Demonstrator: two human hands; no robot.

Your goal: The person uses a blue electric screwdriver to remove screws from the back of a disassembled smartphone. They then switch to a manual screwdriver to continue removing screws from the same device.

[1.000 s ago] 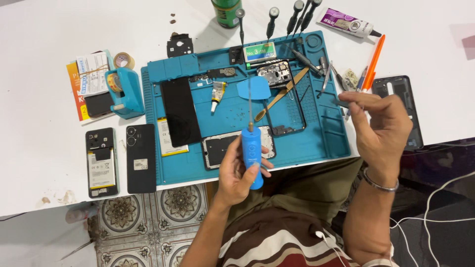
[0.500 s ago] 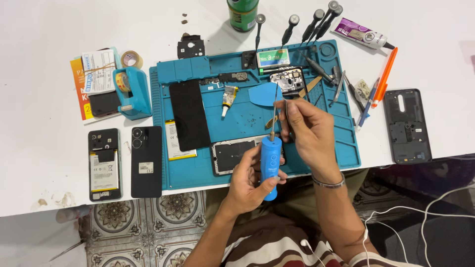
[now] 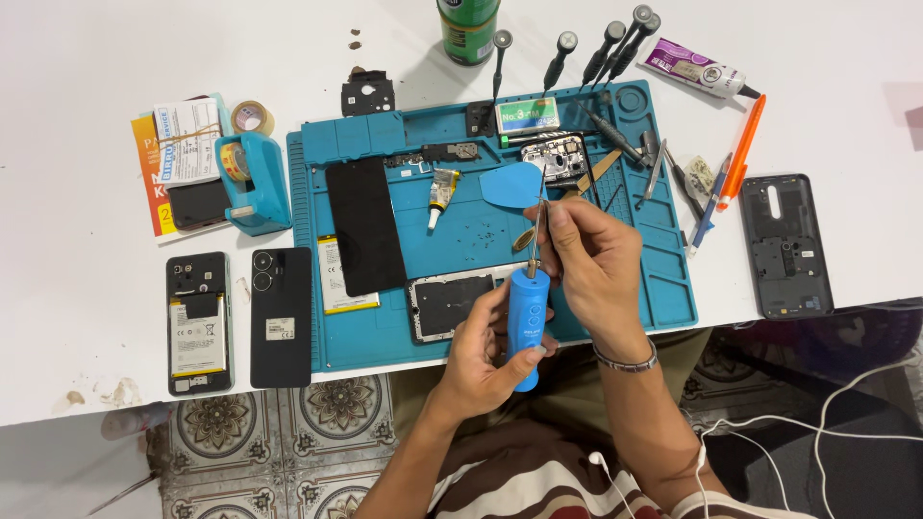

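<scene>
White surface (image 3: 77,115) carrying a blue repair mat (image 3: 663,288). Left hand (image 3: 486,360) grips a blue cylindrical electric screwdriver (image 3: 528,322) upright at the mat's near edge; right hand (image 3: 591,259) pinches a thin metal bit (image 3: 540,216) just above the screwdriver's top. On the mat: black screen panel (image 3: 363,226), small glue tube (image 3: 440,190), blue pick (image 3: 511,183), opened phone frame (image 3: 450,306). Left of the mat: two phones (image 3: 240,317), blue tape dispenser (image 3: 252,183). Right: black back cover (image 3: 785,245), orange pen (image 3: 742,149).

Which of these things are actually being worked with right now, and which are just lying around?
In use: left hand gripping blue electric screwdriver; right hand at its thin bit.
Lying about: green bottle, tape dispenser, orange pen, black phone.
</scene>
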